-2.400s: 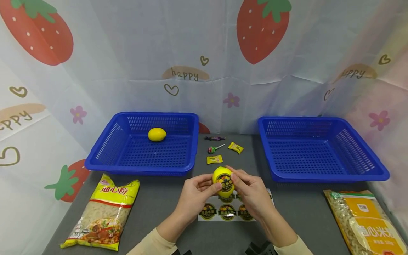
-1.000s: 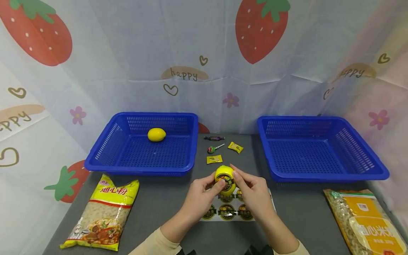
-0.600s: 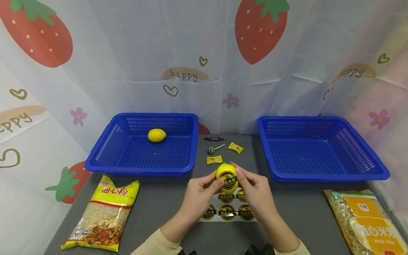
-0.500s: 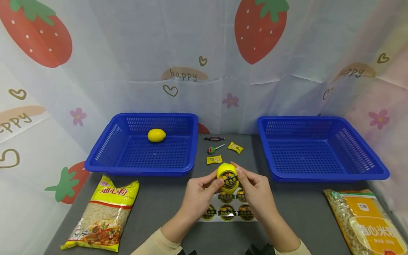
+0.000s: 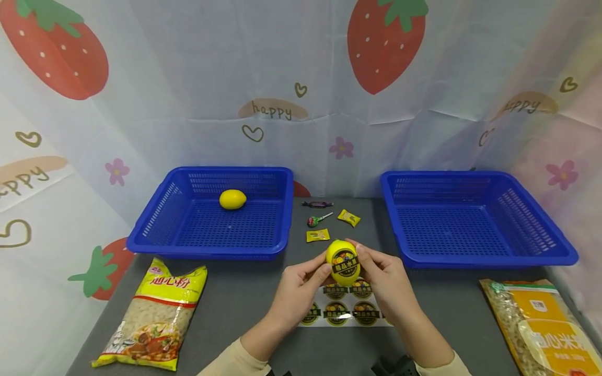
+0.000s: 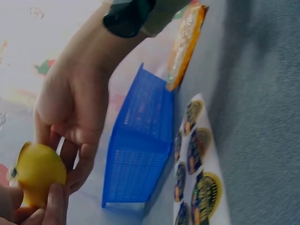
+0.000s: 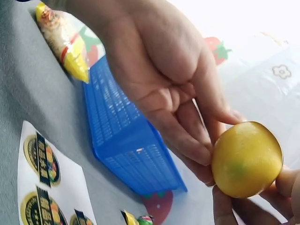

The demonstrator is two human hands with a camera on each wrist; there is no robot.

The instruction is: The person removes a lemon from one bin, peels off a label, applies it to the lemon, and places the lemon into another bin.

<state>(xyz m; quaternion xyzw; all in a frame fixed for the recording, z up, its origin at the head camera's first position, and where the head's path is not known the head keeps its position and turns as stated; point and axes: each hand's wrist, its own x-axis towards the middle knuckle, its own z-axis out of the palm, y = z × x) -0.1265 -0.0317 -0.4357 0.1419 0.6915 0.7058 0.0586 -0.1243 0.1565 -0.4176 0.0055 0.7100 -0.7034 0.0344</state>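
I hold a yellow lemon [image 5: 343, 262] with a round dark sticker [image 5: 345, 265] on its front, low in the centre of the head view, my left hand [image 5: 298, 292] pinching its left side with thumb and fingers while my right hand [image 5: 386, 279] curls its fingers around the right side, so both hands are clamped on the fruit just above a white sheet of stickers [image 5: 345, 312] lying on the grey table [image 5: 235, 308]. Left of centre a blue basket [image 5: 155, 219] holds a second lemon [image 5: 232, 199], a matching right basket [image 5: 541, 230] sits at right, and small wrapped sweets [image 5: 317, 235] lie between them.
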